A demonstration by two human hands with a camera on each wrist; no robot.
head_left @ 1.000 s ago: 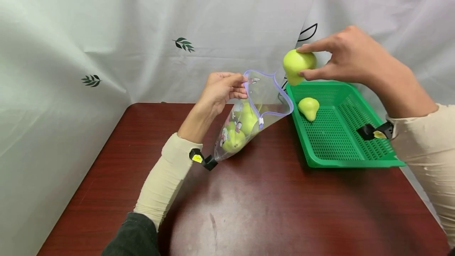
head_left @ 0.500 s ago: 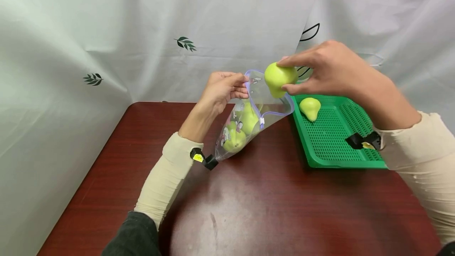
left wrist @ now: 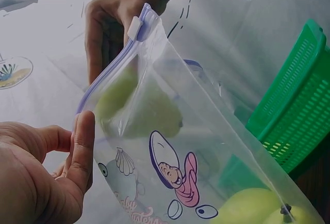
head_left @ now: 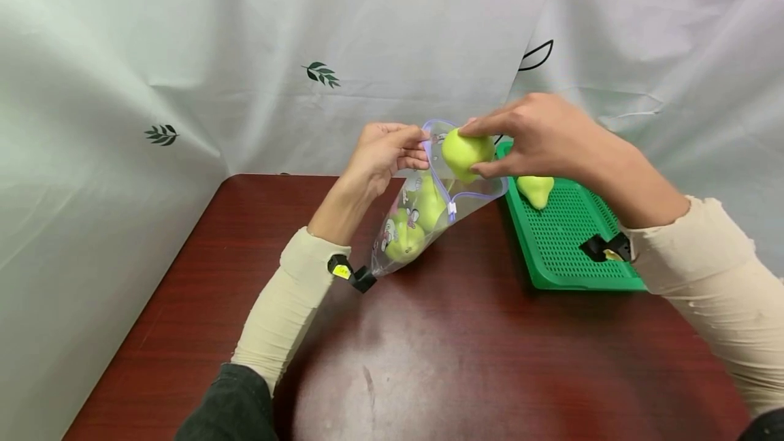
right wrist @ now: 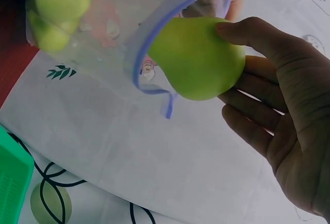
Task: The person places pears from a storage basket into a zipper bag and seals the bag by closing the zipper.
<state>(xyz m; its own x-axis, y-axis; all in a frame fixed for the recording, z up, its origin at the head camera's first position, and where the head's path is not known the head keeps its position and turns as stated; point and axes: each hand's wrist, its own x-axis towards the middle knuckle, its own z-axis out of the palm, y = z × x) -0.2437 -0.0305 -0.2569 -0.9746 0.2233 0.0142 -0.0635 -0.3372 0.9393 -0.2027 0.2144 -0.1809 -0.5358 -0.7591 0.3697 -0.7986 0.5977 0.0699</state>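
My left hand [head_left: 386, 152] pinches the purple rim of a clear zip bag [head_left: 436, 162] printed with cartoon figures, its mouth spread wide. Green pears [head_left: 405, 240] lie in the bottom of the bag. With thumb and fingers my right hand [head_left: 539, 135] grips another green pear [head_left: 465, 154] at the bag's mouth. In the right wrist view that pear [right wrist: 198, 61] has its narrow end past the purple rim, while the thumb and fingers hold its round end. Through the film in the left wrist view, the pear [left wrist: 136, 105] shows near the white slider [left wrist: 135, 28].
A green plastic basket [head_left: 533, 271] stands on the right of the dark red table [head_left: 490, 359], with one pear [head_left: 536, 191] in it, partly covered by my right hand. A white curtain [head_left: 392, 33] with leaf prints hangs behind the table.
My right hand has carried the pear left and down, from above the basket's edge to the bag's mouth. The left hand and the bag have stayed nearly still.
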